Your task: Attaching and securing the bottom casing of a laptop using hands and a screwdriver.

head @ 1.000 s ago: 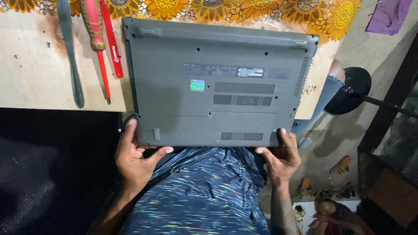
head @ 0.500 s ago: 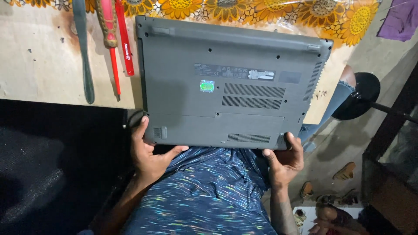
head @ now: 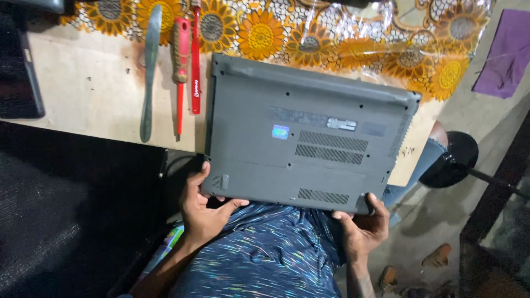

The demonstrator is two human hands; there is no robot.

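Note:
A grey laptop lies upside down on a bare wooden table, its near edge hanging over the table's front. Its underside shows vent grilles and a small coloured sticker. My left hand grips the near left corner, thumb on the underside. My right hand grips the near right corner from below. My lap in a blue patterned shirt is just beneath the laptop's edge.
Left of the laptop lie a grey flat metal tool, a red-handled screwdriver and a thin red tool. A sunflower-patterned cloth covers the table's far side. A dark device sits at far left. A black stool base stands on the floor at right.
The view has shifted so the laptop and tools sit further right and lower in frame, the laptop now slightly rotated. Both hands keep their hold on the near corners.

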